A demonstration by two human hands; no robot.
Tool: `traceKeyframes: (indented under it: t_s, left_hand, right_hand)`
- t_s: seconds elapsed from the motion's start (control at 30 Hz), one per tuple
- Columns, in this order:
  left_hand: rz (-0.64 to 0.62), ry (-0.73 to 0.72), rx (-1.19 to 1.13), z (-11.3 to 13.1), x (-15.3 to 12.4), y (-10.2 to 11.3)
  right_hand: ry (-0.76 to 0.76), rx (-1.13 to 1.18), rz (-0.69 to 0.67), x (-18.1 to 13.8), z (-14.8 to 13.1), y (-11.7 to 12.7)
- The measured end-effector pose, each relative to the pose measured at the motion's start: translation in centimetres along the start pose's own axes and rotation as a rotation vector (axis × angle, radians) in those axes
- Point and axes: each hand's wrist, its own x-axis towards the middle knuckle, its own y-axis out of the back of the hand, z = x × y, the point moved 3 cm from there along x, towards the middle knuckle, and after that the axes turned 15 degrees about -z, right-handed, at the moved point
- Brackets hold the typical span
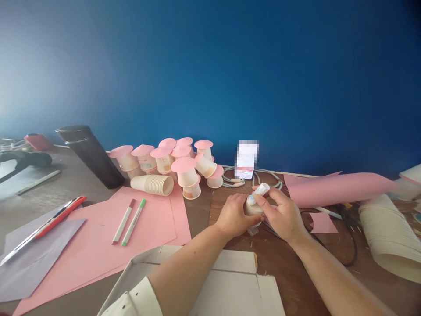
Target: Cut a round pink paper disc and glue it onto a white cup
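Near the middle of the table, my left hand is closed around a small paper cup. My right hand grips a white glue stick with a bit of blue on it, tilted over the cup. Its lower end meets the cup's top, though my fingers partly hide the contact. A small clear piece lies just below the cup. To the left, several paper cups with pink paper discs on top are grouped, some stacked in pairs and one tipped over.
A nested row of cups lies beside pink sheets bearing two markers. An orange utility knife and a black tumbler are left. Behind are a phone and cables; right, rolled pink paper and more cups. Cardboard lies in front.
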Motion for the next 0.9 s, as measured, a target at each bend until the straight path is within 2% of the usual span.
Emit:
traceKeyframes:
  t_s: [0.23,0.37,0.5,0.63,0.77,0.9]
  left_hand:
    - [0.002,0.02,-0.035,-0.2,0.0,0.0]
    - [0.114,-0.066,-0.084,0.3,-0.4,0.4]
    - [0.294,-0.158,-0.052,1.2,-0.9,1.3]
    - [0.424,-0.265,0.002,2.1,-1.3,2.0]
    - [0.467,-0.339,0.036,2.6,-1.5,2.2]
    - [0.47,-0.371,0.061,2.6,-1.5,2.3]
  right_hand:
    - [-0.197,0.296,0.135,0.5,0.1,1.1]
    - [-0.244,0.412,0.167,0.5,0.5,1.0]
    - [-0.202,0.518,0.127,0.4,0.1,0.6]
    - [-0.201,0.582,0.025,0.0,-1.3,0.0]
    - [-0.18,0.569,-0.043,-0.4,-2.4,-0.4]
    - [-0.156,0.487,-0.032,-0.4,-2.2,-0.2]
